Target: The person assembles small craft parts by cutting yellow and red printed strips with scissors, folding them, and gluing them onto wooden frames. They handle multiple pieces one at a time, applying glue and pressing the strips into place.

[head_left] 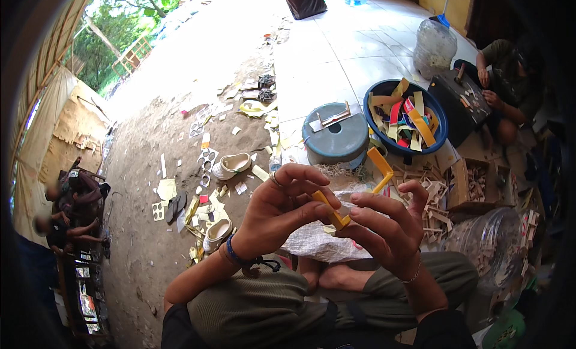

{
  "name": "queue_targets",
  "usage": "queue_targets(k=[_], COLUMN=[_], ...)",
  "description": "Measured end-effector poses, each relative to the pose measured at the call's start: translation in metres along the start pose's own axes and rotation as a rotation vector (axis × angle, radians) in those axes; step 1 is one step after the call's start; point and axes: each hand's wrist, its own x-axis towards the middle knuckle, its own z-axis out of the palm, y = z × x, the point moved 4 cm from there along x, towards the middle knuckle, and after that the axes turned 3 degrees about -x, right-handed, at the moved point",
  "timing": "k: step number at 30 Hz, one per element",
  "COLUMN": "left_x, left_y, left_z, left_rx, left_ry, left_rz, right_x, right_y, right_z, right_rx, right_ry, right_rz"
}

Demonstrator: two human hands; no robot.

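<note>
Both my hands are raised over my lap, pinching one orange-yellow strip [379,162] bent into several angled folds. My left hand [279,208] is closed on its near left part, thumb and fingertips pressed together. Thumb and fingers of my right hand [387,226] grip the same strip at its lower fold, while the little finger side stays spread. The strip's far end sticks up beyond my right fingers. Its middle is partly hidden behind them. A white woven sack [330,244] lies just below my hands, over my crossed legs.
Ahead stands an upturned blue-grey bucket [336,146] with a small wooden frame on top. Beside it, a dark blue tub [443,106] holds coloured strips. Small wooden pieces fill a cardboard box [459,184] at right, near a clear plastic container [501,244]. A co-worker [510,79] sits far right.
</note>
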Motion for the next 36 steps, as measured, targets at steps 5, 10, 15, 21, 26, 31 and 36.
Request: queue_targets(k=[5, 10, 15, 21, 26, 31, 36], left_x=[-0.001, 0.000, -0.001, -0.003, -0.003, -0.004, -0.004], left_y=[-0.002, -0.005, -0.007, -0.011, -0.011, -0.014, -0.019], left_z=[0.002, 0.001, -0.002, -0.006, -0.006, -0.009, -0.011], left_rx=[-0.027, -0.038, -0.018, -0.129, -0.081, -0.056, -0.233], left_ry=[-0.028, -0.024, 0.020, 0.036, 0.015, 0.035, 0.026], left_rz=[-0.005, -0.038, -0.105, -0.197, -0.157, -0.176, -0.268], right_x=[0.001, -0.001, -0.002, 0.000, -0.001, -0.001, -0.001], right_y=[0.002, 0.000, 0.001, 0.008, 0.008, 0.007, 0.006], right_z=[0.002, 0.004, 0.006, 0.007, 0.008, 0.009, 0.008], right_rx=[0.050, 0.011, -0.060, 0.022, 0.029, 0.020, -0.002], right_ry=[-0.084, -0.044, -0.032, -0.063, -0.067, -0.054, -0.098], right_rz=[-0.013, -0.036, -0.043, -0.006, 0.008, -0.025, -0.034])
